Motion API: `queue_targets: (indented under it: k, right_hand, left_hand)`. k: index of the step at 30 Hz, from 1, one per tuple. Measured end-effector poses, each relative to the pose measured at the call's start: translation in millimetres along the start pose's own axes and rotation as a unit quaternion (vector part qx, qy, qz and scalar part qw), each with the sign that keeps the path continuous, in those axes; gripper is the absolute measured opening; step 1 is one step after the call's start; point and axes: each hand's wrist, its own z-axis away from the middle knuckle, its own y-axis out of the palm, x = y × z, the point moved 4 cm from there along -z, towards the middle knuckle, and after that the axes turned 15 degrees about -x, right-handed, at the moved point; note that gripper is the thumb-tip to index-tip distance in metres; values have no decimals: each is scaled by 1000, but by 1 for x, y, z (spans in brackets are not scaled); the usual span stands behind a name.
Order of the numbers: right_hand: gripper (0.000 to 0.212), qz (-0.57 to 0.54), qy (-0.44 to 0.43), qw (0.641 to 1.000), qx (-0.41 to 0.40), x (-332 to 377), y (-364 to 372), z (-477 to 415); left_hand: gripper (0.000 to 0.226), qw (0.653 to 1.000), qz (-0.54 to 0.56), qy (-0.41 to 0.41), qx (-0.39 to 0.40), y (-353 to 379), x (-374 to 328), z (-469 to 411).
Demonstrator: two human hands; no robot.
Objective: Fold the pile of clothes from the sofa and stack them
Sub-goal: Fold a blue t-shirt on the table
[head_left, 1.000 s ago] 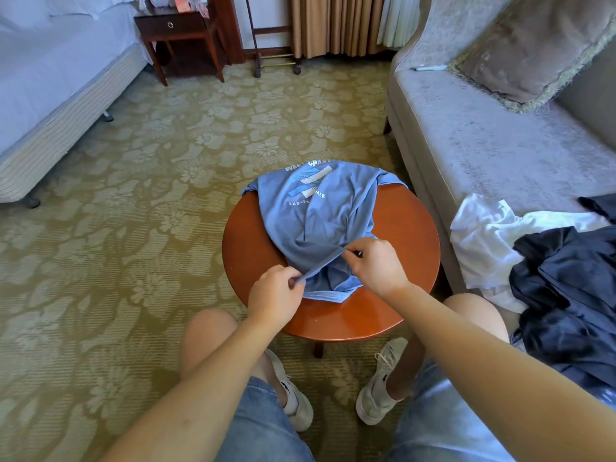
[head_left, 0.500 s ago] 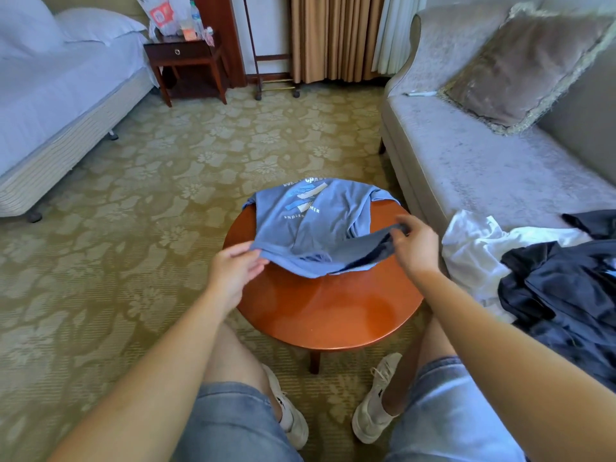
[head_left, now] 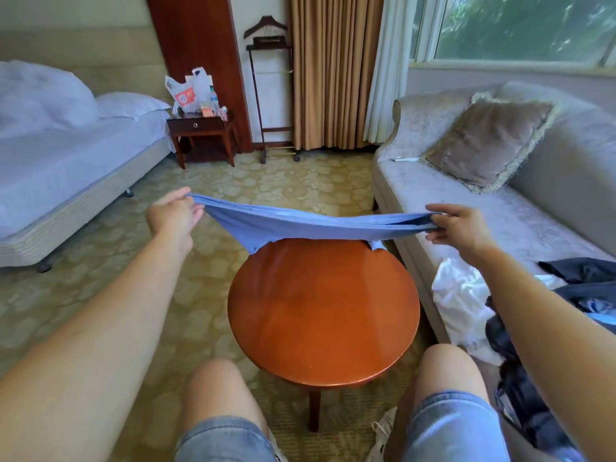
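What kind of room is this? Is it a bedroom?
Most likely a hotel room: a white-sheeted bed shares the space with a grey upholstered sofa, and a dark wooden valet stand with a coat hanger stands by the tan curtains.

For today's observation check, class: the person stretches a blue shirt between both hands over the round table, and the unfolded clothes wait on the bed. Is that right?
Not quite: the head view shows the unfolded clothes on the sofa, not the bed. The left hand and right hand do stretch the blue shirt over the round table.
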Motion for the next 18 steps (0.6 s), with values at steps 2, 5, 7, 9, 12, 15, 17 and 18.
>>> queue_targets:
  k: [2,5,7,9,12,15,17,18]
  right_hand:
    - [17,49,-14,999,12,1,-8,5]
    - [12,270,-31,961,51,-33,-18,16]
    - [15,318,37,943,95,-61,-23,27]
    - [18,301,105,941,118,-78,-23,36]
    - [15,252,125,954,102,-79,-17,36]
    - [14,111,183,975,57,-66,-5,33]
    - [18,7,221,975,25,-55,18,15]
    - [20,-25,228,973,14,-49,31,6]
  left_hand:
    - [31,999,-33,17,12,-7,4,3]
    - [30,986,-154,34,60,-25,29,9]
    - [25,958,-266,32,102,-38,47,15]
    - [21,925,-357,30,128,-49,61,19]
    - [21,918,-374,16,130,-49,74,17]
    - [24,946,-303,-44,109,-40,78,18]
    - [27,962,-229,-122,88,-22,84,10]
    - [28,964,-193,-158,89,-9,87,7]
